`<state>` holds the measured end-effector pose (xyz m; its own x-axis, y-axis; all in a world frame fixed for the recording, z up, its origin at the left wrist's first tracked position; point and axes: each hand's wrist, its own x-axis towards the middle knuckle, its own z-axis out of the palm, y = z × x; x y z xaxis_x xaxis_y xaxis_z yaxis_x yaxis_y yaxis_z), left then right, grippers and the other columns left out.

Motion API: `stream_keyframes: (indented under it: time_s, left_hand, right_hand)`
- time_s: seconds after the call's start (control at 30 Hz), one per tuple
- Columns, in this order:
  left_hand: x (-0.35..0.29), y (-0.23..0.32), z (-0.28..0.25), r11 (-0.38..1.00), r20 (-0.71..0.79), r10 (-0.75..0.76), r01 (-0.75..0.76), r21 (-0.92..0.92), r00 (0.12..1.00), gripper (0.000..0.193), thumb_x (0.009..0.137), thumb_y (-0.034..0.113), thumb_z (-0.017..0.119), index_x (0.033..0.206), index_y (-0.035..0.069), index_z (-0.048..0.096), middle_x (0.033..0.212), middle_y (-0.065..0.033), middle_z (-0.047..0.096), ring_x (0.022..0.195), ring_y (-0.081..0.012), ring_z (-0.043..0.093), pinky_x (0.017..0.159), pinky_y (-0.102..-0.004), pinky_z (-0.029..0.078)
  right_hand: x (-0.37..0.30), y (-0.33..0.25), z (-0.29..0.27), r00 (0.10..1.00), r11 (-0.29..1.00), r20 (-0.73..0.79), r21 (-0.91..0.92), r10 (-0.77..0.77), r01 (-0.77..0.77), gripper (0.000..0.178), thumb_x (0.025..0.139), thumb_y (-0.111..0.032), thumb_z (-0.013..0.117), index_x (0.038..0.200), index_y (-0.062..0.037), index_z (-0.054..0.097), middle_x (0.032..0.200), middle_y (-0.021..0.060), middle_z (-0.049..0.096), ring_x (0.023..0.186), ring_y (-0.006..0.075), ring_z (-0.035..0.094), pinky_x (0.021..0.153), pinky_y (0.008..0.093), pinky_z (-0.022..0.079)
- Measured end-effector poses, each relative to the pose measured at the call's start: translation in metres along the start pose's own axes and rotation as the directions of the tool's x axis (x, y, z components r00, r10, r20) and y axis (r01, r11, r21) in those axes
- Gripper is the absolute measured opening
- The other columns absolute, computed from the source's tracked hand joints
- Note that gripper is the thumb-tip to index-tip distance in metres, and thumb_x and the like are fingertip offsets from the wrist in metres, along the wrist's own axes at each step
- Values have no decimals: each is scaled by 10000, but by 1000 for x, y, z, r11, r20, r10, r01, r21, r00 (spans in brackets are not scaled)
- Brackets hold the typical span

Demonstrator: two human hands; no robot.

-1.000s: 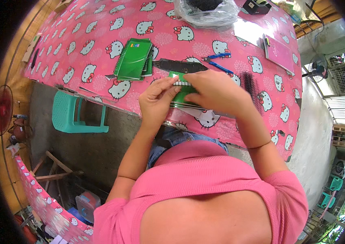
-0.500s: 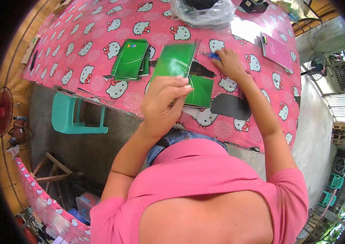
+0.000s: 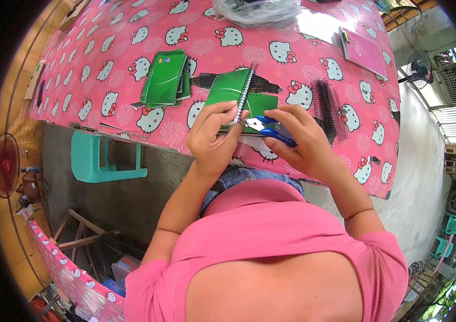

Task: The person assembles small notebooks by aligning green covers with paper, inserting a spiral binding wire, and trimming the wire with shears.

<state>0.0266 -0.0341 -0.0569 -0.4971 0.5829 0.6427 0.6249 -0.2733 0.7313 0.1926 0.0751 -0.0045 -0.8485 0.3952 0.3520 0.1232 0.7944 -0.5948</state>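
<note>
My left hand (image 3: 214,131) grips the lower part of a green notebook (image 3: 225,88), tilted above the table with its spiral wire along the right side. In my right hand (image 3: 305,137) are pliers with blue handles (image 3: 281,135); their metal jaws are close to the lower end of the wire. Whether the jaws touch the wire, I cannot tell. Beneath the held notebook lies another green sheet or notebook (image 3: 264,102), partly covered. Several green spiral notebooks (image 3: 162,79) are stacked to the left. Black spiral wires (image 3: 325,107) lie just beyond my right hand.
A pink patterned cloth covers the table (image 3: 123,102). Dark scraps (image 3: 263,84) lie behind the held notebook. Toward the far side are a clear plastic bag (image 3: 260,13) and a pink notebook (image 3: 365,53). A teal stool (image 3: 85,155) stands by the near left edge.
My right hand has brought the pliers from the table back to the notebook's wire. The notebook has been lowered and turned. A dark flat piece near my right arm is no longer visible; black wires show there.
</note>
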Motion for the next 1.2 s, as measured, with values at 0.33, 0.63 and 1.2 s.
stream_keyframes:
  time_s: [0.33, 0.63, 1.2]
  left_hand:
    - [3, 3, -2, 974, -4, 219, -218, -55, 976, 218, 718, -138, 740, 884, -28, 651, 995, -160, 671, 867, -238, 671, 741, -319, 556]
    - [-17, 1, -1, 986, 532, 9, -97, 137, 847, 532, 650, -3, 771, 1151, 86, 617, 1308, -127, 552, 1111, -283, 570, 919, -405, 456]
    - [-16, -1, -4, 882, 637, -58, -259, 394, 769, 672, 679, -24, 638, 1326, 136, 549, 1406, -64, 503, 1287, -248, 457, 1051, -484, 268]
  right_hand:
    - [-4, 24, -20, 554, 24, 832, 554, -3, -832, 423, 1002, -309, 521, 1301, -10, 529, 1214, 97, 580, 1052, 218, 587, 860, 358, 481]
    - [-6, 78, -23, 971, 959, 142, -238, 193, -156, 410, 923, -333, 588, 1204, -38, 541, 1013, 169, 545, 977, 351, 544, 879, 427, 428]
    - [17, 110, -12, 993, 907, 113, -416, -23, 69, 398, 869, -403, 655, 1114, -94, 605, 1030, 118, 578, 953, 309, 571, 821, 425, 431]
